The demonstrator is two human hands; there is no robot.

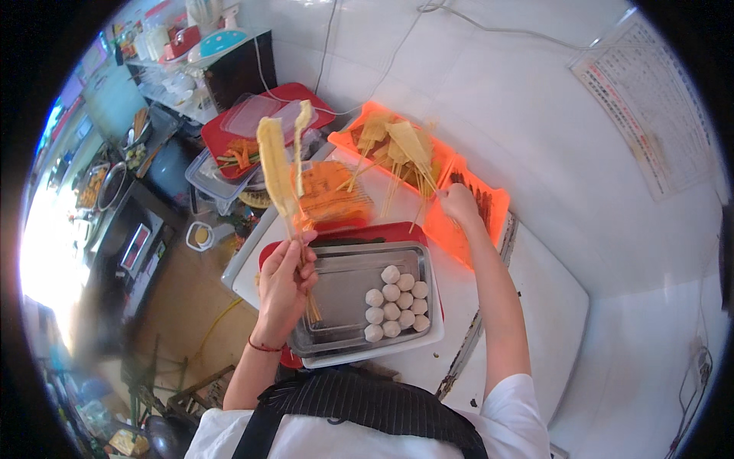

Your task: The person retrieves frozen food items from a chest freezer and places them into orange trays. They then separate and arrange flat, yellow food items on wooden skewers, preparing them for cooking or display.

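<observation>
My left hand (287, 281) grips the wooden sticks of several skewers with flat, pale yellow food (274, 163), held upright above the left side of a metal tray (338, 275). Rows of whitish balls (391, 311) lie at the tray's right. My right hand (457, 203) is closed on the stick end of a skewer with a folded, pale yellow sheet (410, 146), over the edge between two orange plastic baskets. The left orange basket (344, 137) holds more such skewers, sticks towards me. The right orange basket (498, 201) contains dark brown skewered pieces.
Behind the tray lies an orange printed plastic packet (332, 192). A red tray (215, 135) with orange and green food and a clear plastic container (209, 178) stand at the back left. A white cable (395, 54) runs down the wall. A scale-like device (135, 246) stands far left.
</observation>
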